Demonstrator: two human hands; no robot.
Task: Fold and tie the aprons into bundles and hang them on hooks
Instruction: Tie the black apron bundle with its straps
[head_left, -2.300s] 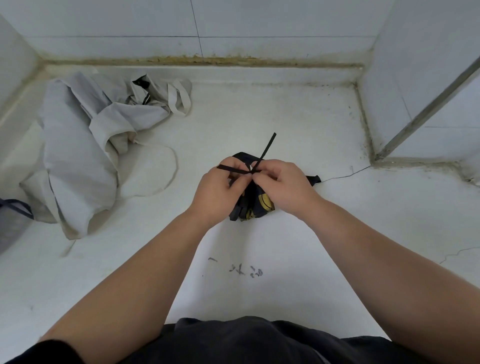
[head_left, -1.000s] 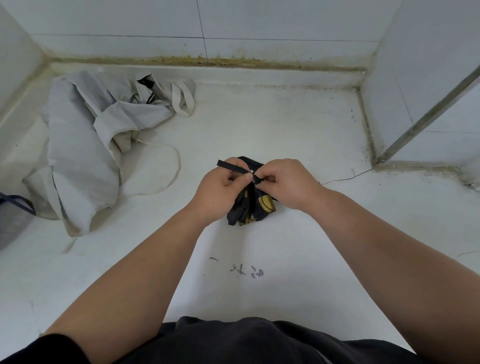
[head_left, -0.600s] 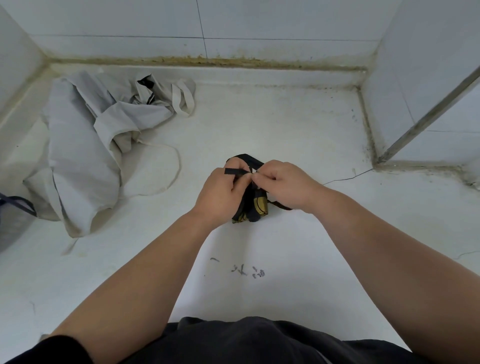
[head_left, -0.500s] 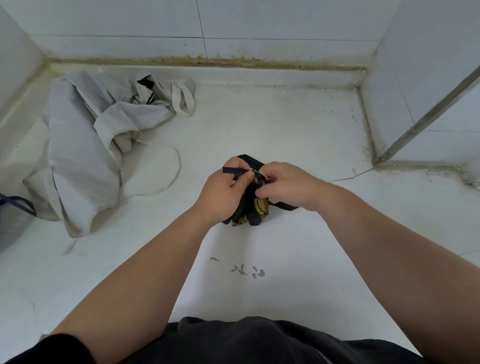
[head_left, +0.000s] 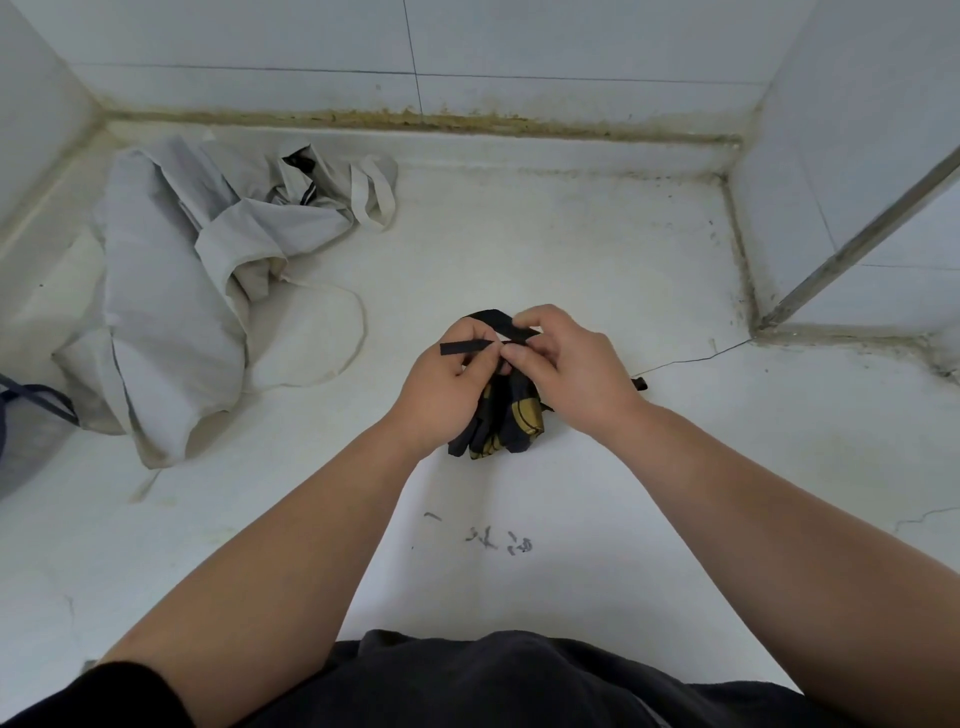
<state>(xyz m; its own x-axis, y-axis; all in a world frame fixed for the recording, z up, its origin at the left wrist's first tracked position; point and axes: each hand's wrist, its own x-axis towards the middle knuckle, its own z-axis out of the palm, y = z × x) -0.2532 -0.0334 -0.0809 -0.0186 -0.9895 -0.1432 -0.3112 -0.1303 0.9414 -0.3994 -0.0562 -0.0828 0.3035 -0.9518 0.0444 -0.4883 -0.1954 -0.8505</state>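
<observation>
A small black apron bundle with yellow print (head_left: 506, 418) sits between my hands on the white floor. My left hand (head_left: 444, 387) pinches a flat black strap end (head_left: 465, 347) that sticks out to the left. My right hand (head_left: 566, 366) pinches the other black strap where it loops over the top of the bundle (head_left: 493, 318). Both thumbs meet at the crossing of the straps. A short strap tip (head_left: 640, 384) shows to the right of my right hand.
A crumpled grey apron (head_left: 176, 291) with pale straps lies at the left, near the wall. A dark-handled bag (head_left: 26, 421) is cut off by the left edge. Tiled walls close the back and right; a metal frame (head_left: 857, 239) rises at right.
The long strap that stood upward 2.3 s ago has been drawn down and looped over the bundle. My right hand has shifted up onto the loop; the left keeps its strap end.
</observation>
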